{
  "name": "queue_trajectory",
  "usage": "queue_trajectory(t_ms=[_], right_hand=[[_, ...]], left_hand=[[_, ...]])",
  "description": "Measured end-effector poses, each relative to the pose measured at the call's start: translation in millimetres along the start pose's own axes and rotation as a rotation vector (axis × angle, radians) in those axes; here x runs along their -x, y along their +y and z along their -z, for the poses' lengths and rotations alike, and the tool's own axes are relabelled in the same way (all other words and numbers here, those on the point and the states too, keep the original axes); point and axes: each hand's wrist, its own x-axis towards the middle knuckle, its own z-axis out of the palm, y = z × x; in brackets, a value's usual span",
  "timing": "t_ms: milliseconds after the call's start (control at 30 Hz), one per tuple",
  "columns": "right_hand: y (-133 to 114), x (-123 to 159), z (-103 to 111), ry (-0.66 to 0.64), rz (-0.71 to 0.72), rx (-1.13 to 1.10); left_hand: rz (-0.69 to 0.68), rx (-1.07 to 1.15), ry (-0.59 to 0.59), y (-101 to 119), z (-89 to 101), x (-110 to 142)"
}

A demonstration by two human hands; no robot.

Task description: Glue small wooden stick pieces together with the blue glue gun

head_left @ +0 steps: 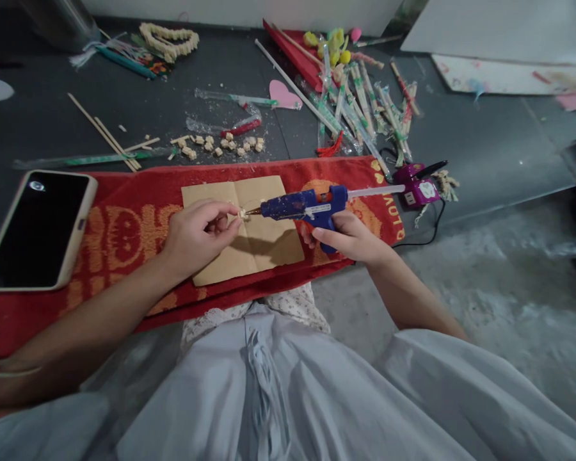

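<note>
My right hand grips the handle of a blue glue gun, whose nozzle points left. My left hand pinches a small pale wooden piece right at the nozzle tip. Both hands hover over a folded brown cardboard sheet lying on a red and orange towel. A white glue stick pokes out of the back of the gun.
A phone with a dark screen lies on the towel's left end. Small wooden pieces, loose wooden sticks, wrapped chopsticks, a pink paper heart and a purple glue gun with a cord are scattered on the dark floor beyond.
</note>
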Motion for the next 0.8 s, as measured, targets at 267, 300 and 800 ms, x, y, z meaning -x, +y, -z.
queue_trajectory(t_ms=[267,300,800], right_hand=[[-2.3,-1.2,2.7,-0.034,-0.004,0.044],[-2.9,-1.1,3.0,-0.034,-0.009,0.051],[2.1,-2.4,3.3,-0.038,-0.003,0.09]], left_hand=[[0.029,-0.073,-0.047,3.3,3.3,1.3],[0.032,-0.082,-0.054,3.3,3.6,1.7],[0.043,-0.078,-0.048,5.2,2.6,2.6]])
